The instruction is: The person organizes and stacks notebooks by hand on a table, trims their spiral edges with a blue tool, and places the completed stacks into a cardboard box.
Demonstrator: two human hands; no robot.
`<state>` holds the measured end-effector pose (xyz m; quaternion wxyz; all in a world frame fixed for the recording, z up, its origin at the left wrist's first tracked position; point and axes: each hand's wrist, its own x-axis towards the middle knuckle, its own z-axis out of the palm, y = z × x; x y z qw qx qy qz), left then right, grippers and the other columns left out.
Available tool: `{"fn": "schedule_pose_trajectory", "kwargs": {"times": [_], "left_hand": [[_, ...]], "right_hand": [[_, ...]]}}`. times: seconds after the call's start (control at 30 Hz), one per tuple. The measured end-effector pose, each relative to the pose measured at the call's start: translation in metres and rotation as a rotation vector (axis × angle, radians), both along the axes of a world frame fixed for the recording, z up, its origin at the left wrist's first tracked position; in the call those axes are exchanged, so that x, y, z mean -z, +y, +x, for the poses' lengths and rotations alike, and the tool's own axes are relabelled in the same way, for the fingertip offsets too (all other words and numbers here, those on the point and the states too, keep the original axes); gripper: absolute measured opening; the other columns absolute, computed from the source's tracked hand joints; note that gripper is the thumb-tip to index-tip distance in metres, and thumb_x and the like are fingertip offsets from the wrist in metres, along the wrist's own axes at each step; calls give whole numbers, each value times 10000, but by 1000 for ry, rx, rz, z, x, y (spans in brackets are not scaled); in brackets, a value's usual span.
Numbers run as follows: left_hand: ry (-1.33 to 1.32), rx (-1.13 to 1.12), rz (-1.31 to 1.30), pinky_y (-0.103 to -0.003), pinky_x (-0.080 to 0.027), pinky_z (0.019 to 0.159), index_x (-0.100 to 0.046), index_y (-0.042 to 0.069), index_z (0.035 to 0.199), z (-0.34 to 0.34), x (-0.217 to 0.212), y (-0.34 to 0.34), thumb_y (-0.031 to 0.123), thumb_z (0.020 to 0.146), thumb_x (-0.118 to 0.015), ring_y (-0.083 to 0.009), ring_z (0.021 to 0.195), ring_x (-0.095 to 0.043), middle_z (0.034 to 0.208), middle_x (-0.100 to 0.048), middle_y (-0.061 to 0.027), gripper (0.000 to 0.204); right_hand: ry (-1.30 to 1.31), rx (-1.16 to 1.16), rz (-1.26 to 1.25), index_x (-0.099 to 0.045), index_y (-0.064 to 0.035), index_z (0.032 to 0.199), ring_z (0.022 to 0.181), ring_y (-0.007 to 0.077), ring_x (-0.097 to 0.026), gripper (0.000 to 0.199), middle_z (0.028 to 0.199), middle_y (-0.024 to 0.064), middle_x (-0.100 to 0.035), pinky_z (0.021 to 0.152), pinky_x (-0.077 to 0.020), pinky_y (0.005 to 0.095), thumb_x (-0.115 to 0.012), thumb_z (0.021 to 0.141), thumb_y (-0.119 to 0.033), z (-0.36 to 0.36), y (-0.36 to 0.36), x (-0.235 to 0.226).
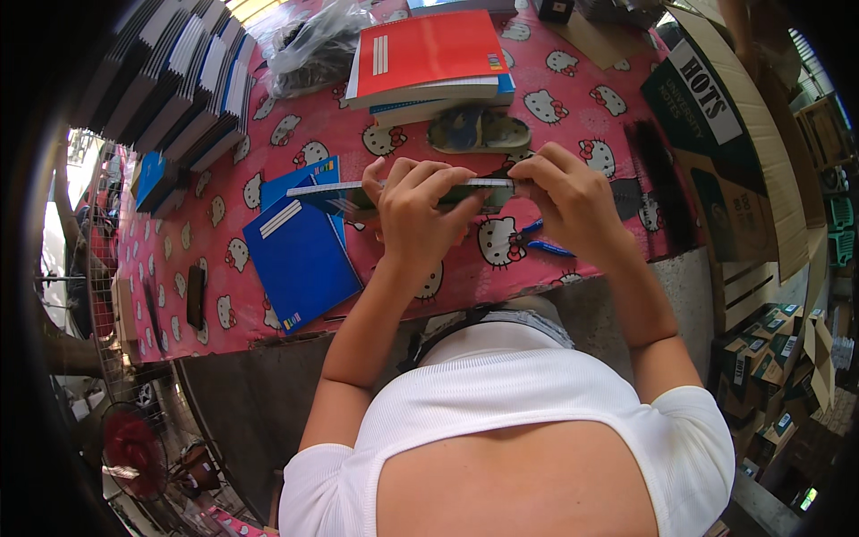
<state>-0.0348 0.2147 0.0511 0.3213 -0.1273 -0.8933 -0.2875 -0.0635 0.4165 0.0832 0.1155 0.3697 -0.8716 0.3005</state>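
A spiral notebook [315,190] is held up nearly edge-on over the table's front part, its wire-bound edge facing up. My left hand [420,201] is closed around its middle, thumb on the near side and fingers over the top. At its right end my right hand [573,192] pinches the end of the binding; whether a bit of wire is between the fingertips is too small to see. Below my right hand lie blue-handled pliers [544,245]. Blue notebooks [302,264] lie overlapping to the left of my left hand. Beyond the held notebook rests a patterned slipper [479,130].
A pile topped by a red notebook [425,54] stands at the back, beside a clear plastic bag [322,49]. Tall notebook stacks [170,76] fill the far left. An open cardboard box [729,179] and a black bristly strip [660,183] stand at the right.
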Motion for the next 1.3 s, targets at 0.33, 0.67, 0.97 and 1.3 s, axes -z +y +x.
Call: {"fn": "schedule_pose_trajectory", "kwargs": {"times": [0.33, 0.67, 0.97, 1.3], "left_hand": [[1, 4, -13, -399, -252, 945, -705, 181, 775, 1, -1, 4, 272, 624, -785, -145, 765, -560, 764, -653, 46, 194], [31, -53, 17, -356, -314, 888, -659, 147, 899, 7, -7, 2, 319, 609, -804, -170, 815, -561, 770, -621, 33, 367], [30, -68, 33, -344, -343, 835, -656, 134, 758, 7, -4, -8, 279, 566, -843, -167, 744, -580, 742, -631, 10, 305], [-20, -50, 52, -366, -350, 878, -633, 115, 692, 7, -5, -6, 256, 564, -818, -173, 739, -578, 679, -621, 17, 265]], "right_hand": [[-41, 114, -58, -565, -66, 903, 873, 277, -595, 160, 915, 72, -571, 602, -474, 393, -660, 787, -123, 7, -12, -7], [-137, 137, -9, -548, -22, 1027, 1069, 385, -503, 357, 1113, 176, -523, 833, -480, 410, -622, 684, 46, -41, 20, 161], [-300, 179, 238, -574, -55, 1073, 884, 321, -637, 454, 913, 170, -642, 776, -521, 409, -762, 675, -166, -136, -9, 111], [-512, -215, -359, -612, -21, 1072, 876, 102, -592, 377, 936, 35, -654, 770, -516, 298, -723, 715, -71, -97, 21, 65]]}}
